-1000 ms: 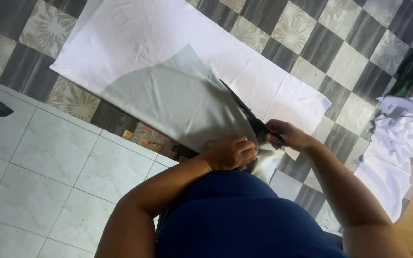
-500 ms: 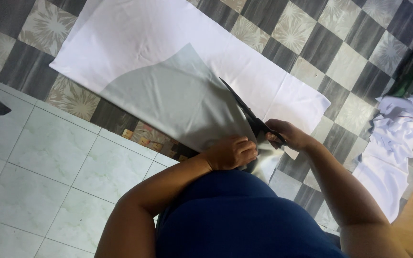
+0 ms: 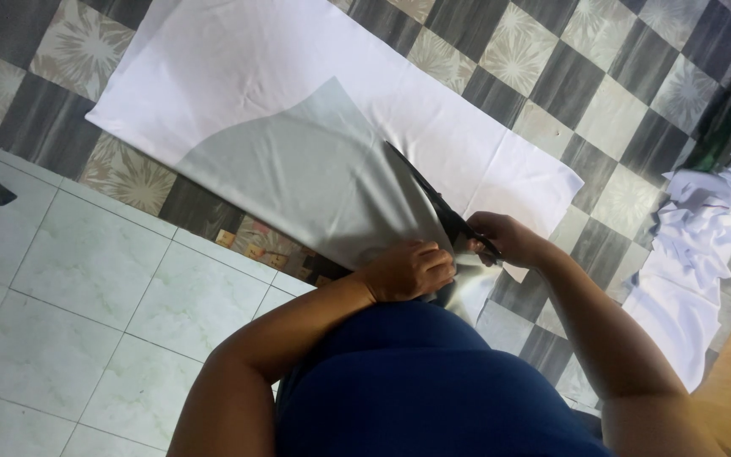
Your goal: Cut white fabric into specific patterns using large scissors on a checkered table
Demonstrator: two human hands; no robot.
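A large white cloth [image 3: 239,76] lies spread on the checkered floor. On top of it rests a grey pattern piece [image 3: 306,173] with a curved upper edge. My left hand [image 3: 408,269] pinches the near corner of the grey piece and the cloth under it. My right hand [image 3: 505,237] grips the handles of black scissors [image 3: 433,195], whose blades run along the grey piece's right edge, pointing away from me.
A heap of white fabric pieces [image 3: 691,254] lies on the floor at the right. Pale marbled tiles [image 3: 86,288] cover the floor at the left, grey and patterned tiles [image 3: 568,68] the far side. My blue-clad body fills the bottom centre.
Almost nothing differs; both hands stay at the grey piece's near corner and the scissors keep the same line along its edge.
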